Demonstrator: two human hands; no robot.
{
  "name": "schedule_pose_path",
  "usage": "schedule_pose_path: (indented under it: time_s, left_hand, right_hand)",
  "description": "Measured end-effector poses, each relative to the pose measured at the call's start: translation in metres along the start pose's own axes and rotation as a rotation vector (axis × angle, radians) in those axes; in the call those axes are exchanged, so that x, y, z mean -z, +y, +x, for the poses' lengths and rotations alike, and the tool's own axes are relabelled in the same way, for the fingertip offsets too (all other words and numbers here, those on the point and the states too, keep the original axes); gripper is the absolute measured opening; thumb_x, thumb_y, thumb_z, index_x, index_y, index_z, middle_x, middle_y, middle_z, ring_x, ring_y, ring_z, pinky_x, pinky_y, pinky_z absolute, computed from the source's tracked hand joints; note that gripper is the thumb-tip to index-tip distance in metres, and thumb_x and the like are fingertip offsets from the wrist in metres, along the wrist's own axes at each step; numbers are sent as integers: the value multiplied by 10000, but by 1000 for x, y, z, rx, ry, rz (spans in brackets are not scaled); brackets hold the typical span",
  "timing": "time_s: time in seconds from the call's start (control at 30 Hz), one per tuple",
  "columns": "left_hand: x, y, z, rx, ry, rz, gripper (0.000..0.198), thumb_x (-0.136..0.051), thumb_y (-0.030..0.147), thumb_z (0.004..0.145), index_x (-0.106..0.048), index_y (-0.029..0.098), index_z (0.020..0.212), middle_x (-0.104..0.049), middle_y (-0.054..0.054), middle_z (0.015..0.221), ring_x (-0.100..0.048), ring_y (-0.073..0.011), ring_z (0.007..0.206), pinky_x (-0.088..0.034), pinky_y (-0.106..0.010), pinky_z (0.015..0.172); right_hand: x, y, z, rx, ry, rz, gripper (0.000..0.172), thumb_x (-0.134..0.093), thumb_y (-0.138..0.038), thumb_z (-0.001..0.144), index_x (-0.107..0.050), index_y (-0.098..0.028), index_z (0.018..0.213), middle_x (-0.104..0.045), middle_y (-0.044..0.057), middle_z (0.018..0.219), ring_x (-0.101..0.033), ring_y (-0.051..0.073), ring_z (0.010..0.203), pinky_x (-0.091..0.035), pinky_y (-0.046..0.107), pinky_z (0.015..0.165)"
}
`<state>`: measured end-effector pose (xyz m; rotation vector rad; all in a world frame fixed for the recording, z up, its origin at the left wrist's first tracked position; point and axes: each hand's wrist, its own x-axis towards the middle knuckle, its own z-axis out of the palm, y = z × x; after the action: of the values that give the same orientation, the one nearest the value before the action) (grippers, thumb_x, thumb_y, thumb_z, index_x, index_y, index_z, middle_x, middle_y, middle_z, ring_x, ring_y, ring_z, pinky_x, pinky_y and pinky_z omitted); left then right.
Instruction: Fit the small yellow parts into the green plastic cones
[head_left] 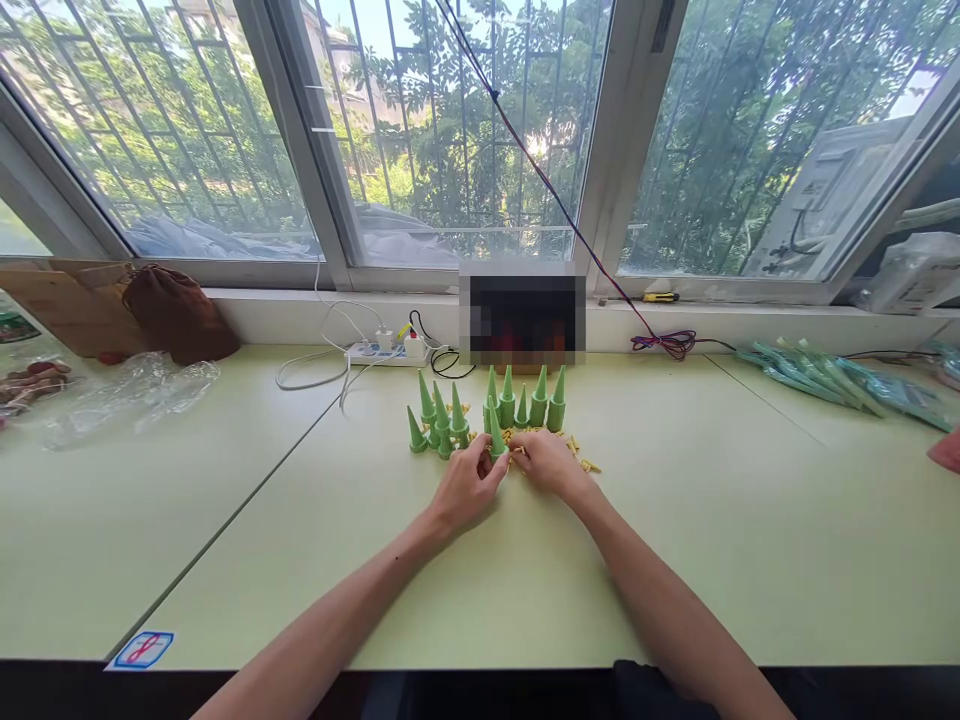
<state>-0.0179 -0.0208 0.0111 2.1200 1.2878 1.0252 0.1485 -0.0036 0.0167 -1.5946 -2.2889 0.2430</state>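
My left hand [469, 482] is closed round the base of a green cone [496, 436], which stands upright between my hands. My right hand [549, 462] is beside it, fingers bent together over small yellow pieces [586, 463]; whatever its fingertips hold is too small to make out. Several green cones [441, 415] stand on the table just beyond my left hand. Another group of green cones [538, 403] stands beyond my right hand, with yellow pieces scattered at the bases.
Behind the cones is a blurred dark box [525, 315]. A power strip [386, 352] with cables lies back left, near a brown bag [180, 312] and clear plastic [142, 390]. Wires [666, 343] and green plastic packets [832, 380] lie at the back right of the table [300, 560].
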Motion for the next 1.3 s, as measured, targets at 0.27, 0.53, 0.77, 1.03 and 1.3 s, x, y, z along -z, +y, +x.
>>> schedule_pose_path:
  time_s: [0.27,0.53,0.77,1.03,1.3]
  left_hand:
    - [-1,-3,0,-17,-25,12,275,-465,409,894,-364,208,736,-420,63,559,-386,-105,521,-282,-242,528]
    - [0,-3,-1,-5,-82,12,253,-430,434,905,-404,209,792,-476,49,595,-434,-123,543,-310,-251,546]
    - [2,-1,-1,23,-80,-69,247,-452,435,886,-472,191,858,-508,36,610,-448,-117,510,-297,-244,520]
    - [2,0,-1,19,-107,-39,233,-419,425,909,-441,197,871,-478,48,630,-417,-103,492,-278,-241,515]
    - [2,0,0,38,-91,-43,233,-429,430,904,-403,204,853,-395,67,629,-379,-90,475,-276,-240,509]
  right_hand:
    - [-3,-2,1,-14,-1,-8,199,-492,-183,899,-669,-213,984,-710,54,934,-621,193,882,-347,244,672]
    - [-3,-5,2,-40,10,-25,141,-512,-184,900,-627,-188,980,-704,62,927,-631,190,871,-341,247,671]
    - [-2,-5,2,-69,56,31,119,-537,-243,923,-627,-181,970,-707,67,904,-639,199,871,-353,256,675]
    - [-5,-1,5,-106,129,120,134,-527,-256,931,-638,-181,925,-708,62,869,-629,186,806,-340,252,634]
    - [-9,3,6,-110,213,254,201,-472,-257,951,-642,-173,886,-689,47,787,-595,155,696,-345,237,616]
